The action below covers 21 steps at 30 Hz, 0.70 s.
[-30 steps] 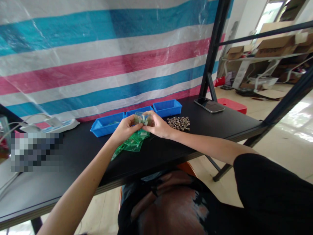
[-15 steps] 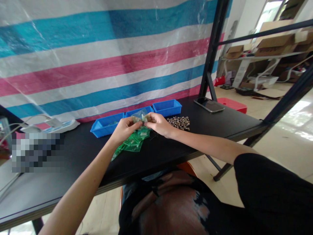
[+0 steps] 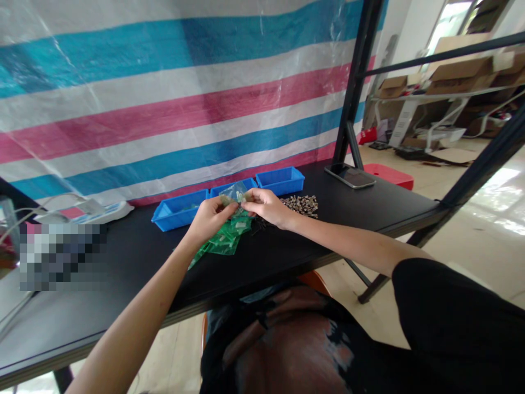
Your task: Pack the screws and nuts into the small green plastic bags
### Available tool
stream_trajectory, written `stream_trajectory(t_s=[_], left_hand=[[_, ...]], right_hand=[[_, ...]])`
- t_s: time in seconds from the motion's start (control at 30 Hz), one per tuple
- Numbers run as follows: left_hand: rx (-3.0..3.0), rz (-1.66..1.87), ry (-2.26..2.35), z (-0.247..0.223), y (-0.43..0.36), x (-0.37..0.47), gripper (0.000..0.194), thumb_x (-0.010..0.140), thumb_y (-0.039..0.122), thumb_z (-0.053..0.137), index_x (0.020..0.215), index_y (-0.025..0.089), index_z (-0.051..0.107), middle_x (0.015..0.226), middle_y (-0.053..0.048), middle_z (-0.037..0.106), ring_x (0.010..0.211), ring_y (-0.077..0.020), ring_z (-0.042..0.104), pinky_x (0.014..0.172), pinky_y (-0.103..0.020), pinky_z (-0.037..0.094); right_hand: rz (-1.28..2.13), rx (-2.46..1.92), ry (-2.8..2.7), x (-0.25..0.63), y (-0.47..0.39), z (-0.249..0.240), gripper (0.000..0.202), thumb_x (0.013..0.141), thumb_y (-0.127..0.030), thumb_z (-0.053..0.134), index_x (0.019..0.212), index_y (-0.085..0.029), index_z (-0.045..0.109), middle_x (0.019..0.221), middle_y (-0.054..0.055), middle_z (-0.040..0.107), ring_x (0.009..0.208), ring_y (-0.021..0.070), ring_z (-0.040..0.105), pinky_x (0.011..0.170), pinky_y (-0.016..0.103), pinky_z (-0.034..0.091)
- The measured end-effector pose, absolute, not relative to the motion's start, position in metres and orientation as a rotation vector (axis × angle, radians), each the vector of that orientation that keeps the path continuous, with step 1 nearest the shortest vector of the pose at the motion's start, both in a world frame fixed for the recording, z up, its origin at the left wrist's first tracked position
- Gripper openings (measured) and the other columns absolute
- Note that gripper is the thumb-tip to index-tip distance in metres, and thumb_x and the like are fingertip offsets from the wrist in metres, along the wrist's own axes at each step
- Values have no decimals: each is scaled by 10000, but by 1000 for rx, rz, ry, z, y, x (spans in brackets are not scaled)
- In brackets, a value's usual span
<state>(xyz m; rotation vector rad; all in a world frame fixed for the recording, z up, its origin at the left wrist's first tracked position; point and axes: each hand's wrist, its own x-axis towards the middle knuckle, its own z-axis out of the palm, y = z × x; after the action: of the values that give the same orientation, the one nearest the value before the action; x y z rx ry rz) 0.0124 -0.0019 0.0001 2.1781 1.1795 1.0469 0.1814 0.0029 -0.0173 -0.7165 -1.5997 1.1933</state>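
Between my hands is a small clear plastic bag [image 3: 235,192] with something pale in it. The fingers of my left hand [image 3: 212,216] pinch its left side, and my right hand [image 3: 268,209] pinches its right side, the fingertips nearly touching. Below them, green plastic bags [image 3: 223,241] lie in a loose heap on the black table [image 3: 287,249]. A pile of small metal parts [image 3: 303,206] is just right of my right hand. Some small dark pieces beside the heap are partly hidden by that hand.
Behind my hands stand a left blue tray [image 3: 174,212], a middle one [image 3: 250,183] and a right one [image 3: 281,180]. A phone [image 3: 350,175] lies at the back right. A power strip [image 3: 110,211] with cables is at the left. A black post [image 3: 356,82] rises at the back.
The clear bag has shifted slightly between my fingers. Both hands remain in nearly the same place.
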Motion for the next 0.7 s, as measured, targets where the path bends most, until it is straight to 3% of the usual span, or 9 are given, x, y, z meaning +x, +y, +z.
stream_trajectory(t_s=[0.43, 0.7], left_hand=[[2002, 1199, 1062, -3, 0, 14, 256, 724, 387, 594, 786, 140, 568, 662, 9, 572, 587, -111, 500, 552, -225, 386], [1967, 1233, 1100, -1, 0, 13, 255, 740, 390, 579, 682, 142, 585, 573, 20, 529, 535, -103, 475, 519, -218, 360]], right_hand=[[1220, -779, -1596, 181, 3, -15, 71, 714, -114, 581, 666, -130, 531, 543, -50, 501, 524, 66, 474, 542, 203, 378], [1170, -785, -1560, 179, 1, -15, 45, 730, -107, 560, 723, -142, 533, 575, -44, 516, 559, 75, 499, 554, 204, 403]])
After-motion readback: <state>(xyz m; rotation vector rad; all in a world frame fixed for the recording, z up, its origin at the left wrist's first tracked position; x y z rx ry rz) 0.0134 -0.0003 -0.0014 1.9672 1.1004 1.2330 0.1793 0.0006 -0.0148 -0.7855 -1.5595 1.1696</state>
